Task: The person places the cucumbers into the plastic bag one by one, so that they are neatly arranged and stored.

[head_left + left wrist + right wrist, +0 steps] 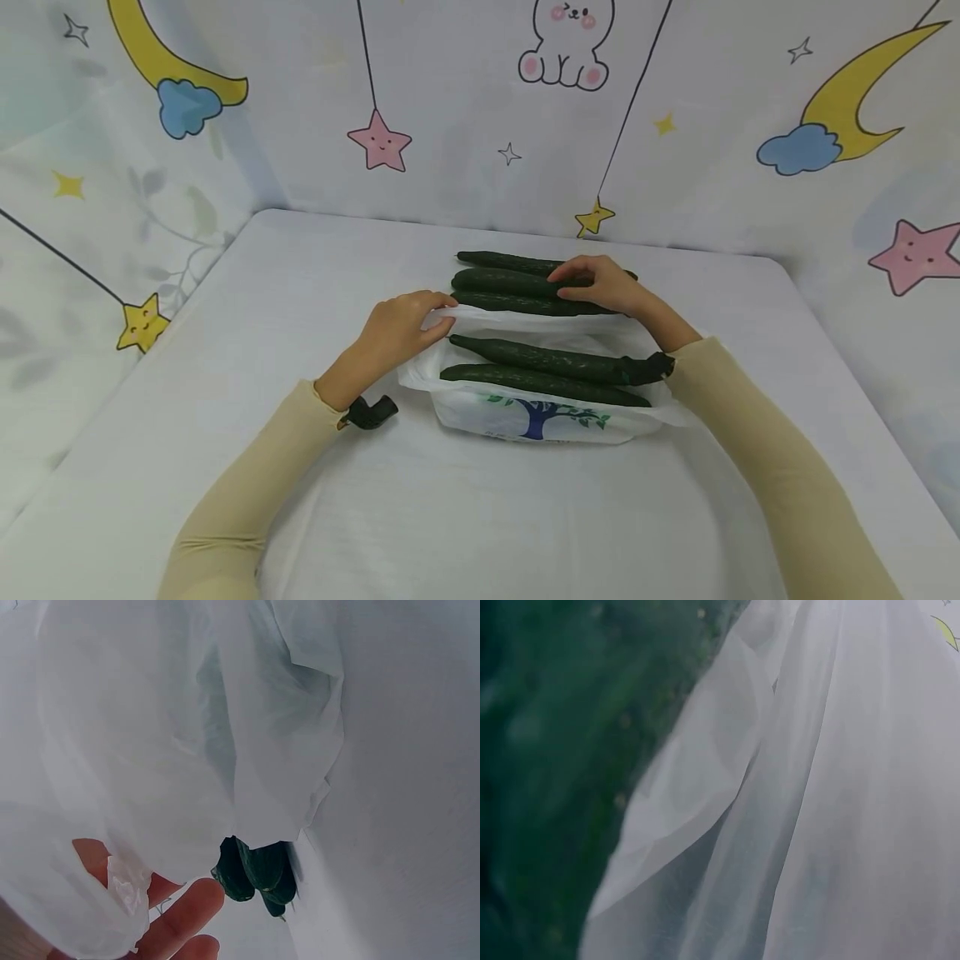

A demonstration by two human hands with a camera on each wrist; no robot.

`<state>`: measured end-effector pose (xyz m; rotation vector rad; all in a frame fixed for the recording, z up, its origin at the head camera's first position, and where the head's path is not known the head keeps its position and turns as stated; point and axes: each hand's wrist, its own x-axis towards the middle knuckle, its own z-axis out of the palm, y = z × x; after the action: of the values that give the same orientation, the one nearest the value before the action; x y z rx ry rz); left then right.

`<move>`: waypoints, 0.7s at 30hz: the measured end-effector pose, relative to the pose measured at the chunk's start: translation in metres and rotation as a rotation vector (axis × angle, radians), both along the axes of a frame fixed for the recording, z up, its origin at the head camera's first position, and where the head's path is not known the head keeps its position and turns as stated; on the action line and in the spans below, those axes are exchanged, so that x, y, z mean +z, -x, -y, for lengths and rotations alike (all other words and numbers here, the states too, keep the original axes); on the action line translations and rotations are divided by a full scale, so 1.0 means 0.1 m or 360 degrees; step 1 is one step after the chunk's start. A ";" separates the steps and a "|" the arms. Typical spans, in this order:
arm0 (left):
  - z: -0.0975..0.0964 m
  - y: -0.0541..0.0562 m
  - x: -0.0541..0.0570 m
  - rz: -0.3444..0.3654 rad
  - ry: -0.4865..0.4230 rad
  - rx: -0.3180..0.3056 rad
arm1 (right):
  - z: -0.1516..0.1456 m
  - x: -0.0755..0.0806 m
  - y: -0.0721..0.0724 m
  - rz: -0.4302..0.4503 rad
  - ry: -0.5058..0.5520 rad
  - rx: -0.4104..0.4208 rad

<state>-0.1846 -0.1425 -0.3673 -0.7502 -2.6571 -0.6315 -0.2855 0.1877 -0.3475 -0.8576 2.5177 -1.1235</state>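
Observation:
A white plastic bag (480, 417) printed with a blue tree lies with its mouth spread. Two dark green cucumbers (540, 383) rest in its opening. My left hand (397, 329) pinches the bag's left rim between thumb and fingers; in the left wrist view, thin plastic (127, 892) is bunched at the fingers (184, 919). Beyond the bag, three more cucumbers lie side by side. My right hand (603, 283) grips the middle cucumber (502, 282) near its right part, hiding that end. The right wrist view shows only blurred green cucumber skin (570, 750) and white plastic (697, 765).
Among the cucumbers behind the bag are a far one (495, 260) and a near one (517, 304) against the bag's back rim. A white cloth (465, 517) covers the table. A patterned backdrop (450, 83) stands behind it.

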 end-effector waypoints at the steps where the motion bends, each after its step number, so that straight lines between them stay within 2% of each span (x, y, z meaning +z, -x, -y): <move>1: 0.00 0.00 0.00 0.0001 0.0000 0.0000 | 0.00 -0.01 0.01 0.0011 -0.0012 0.0002; 9: 0.00 0.00 0.00 -0.0013 0.0009 -0.0004 | -0.01 -0.04 0.06 0.0039 -0.0139 0.0076; 21: 0.00 0.01 -0.01 0.0014 0.0014 -0.0004 | -0.01 -0.06 0.09 0.0021 -0.0109 0.0051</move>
<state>-0.1857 -0.1428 -0.3684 -0.7553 -2.6688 -0.6261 -0.2941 0.1891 -0.3539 -0.8664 2.5071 -1.0233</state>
